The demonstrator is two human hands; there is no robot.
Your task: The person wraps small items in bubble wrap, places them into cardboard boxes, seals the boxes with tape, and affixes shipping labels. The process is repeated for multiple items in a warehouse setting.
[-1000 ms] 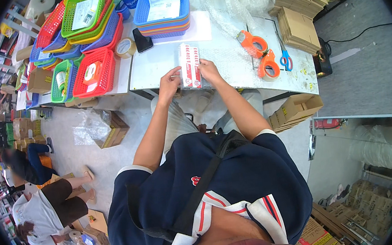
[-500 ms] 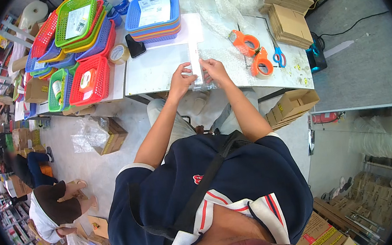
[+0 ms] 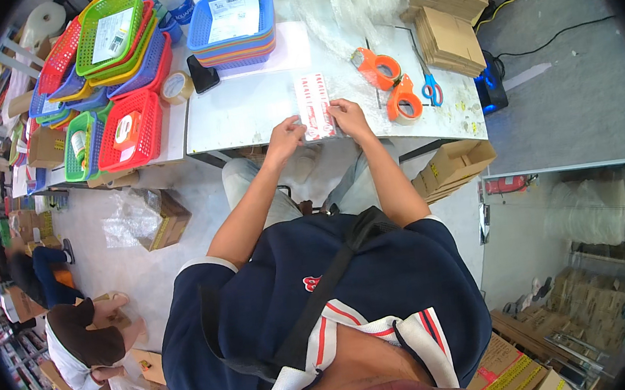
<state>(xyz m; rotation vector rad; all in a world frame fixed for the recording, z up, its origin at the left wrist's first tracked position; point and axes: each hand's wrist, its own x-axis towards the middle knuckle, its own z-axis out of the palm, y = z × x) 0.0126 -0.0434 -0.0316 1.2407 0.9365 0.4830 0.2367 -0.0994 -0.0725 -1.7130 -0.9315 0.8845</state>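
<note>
A flat, oblong white packet with red print lies at the near edge of the white table, its long side running away from me. Against its lower left edge, my left hand has its fingers curled and pressed in. My right hand pinches the opposite edge, a little farther up. Clear bubble wrap spreads to the right of the packet. Beyond that sit two orange tape dispensers and scissors with blue and red handles.
Stacked blue baskets carry a paper sheet on top. A black phone and a tape roll lie beside colourful baskets. Folded cardboard boxes fill the right corner. Another person is at the lower left.
The strip between my hands showed plain white before; now a wider face with red print shows. My hands have moved slightly apart and down toward the table's near edge.
</note>
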